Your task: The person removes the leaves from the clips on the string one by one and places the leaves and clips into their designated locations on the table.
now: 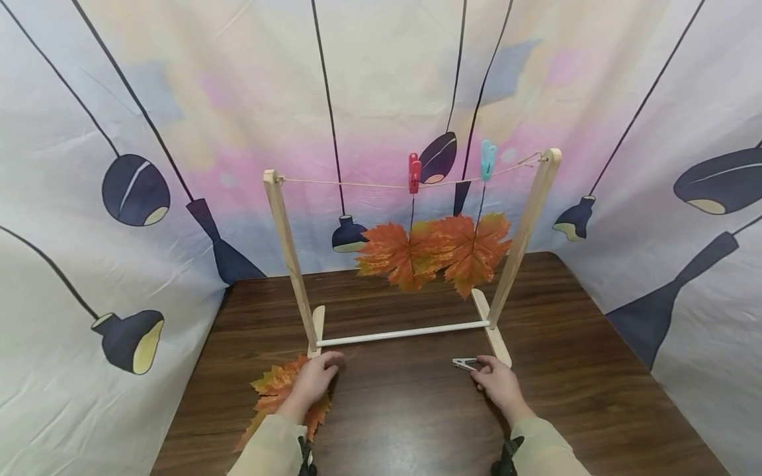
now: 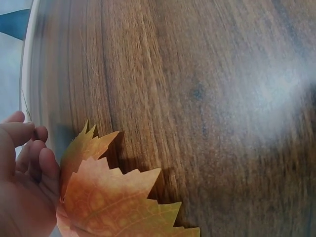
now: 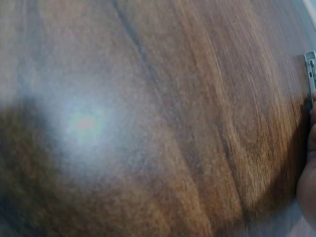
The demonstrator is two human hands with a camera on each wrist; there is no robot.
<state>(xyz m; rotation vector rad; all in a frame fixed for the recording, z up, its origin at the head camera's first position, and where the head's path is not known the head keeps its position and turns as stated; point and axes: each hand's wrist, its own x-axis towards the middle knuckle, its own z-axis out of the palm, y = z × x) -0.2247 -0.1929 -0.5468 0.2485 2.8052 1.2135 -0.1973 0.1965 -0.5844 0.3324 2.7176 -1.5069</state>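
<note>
My left hand (image 1: pixel 317 382) is by the rack's left foot, an orange maple leaf (image 1: pixel 275 391) lying under its wrist side. In the left wrist view, thumb and fingertips pinch the leaf's thin stem, and the toothed leaf blade (image 2: pixel 113 197) spreads below the palm. My right hand (image 1: pixel 499 383), near the rack's right foot, grips a grey clothespin (image 1: pixel 462 362) by its handle end, its tip pointing left. Only the edge of that hand (image 3: pixel 308 182) shows in the right wrist view.
A wooden rack (image 1: pixel 287 251) with a white bottom bar (image 1: pixel 405 334) stands on the brown table (image 1: pixel 393 416). Along its string (image 1: pixel 345 184), a red clothespin (image 1: pixel 414 173) and a turquoise clothespin (image 1: pixel 488 160) each hold a maple leaf (image 1: pixel 389 251). A printed curtain (image 1: pixel 238 132) hangs behind.
</note>
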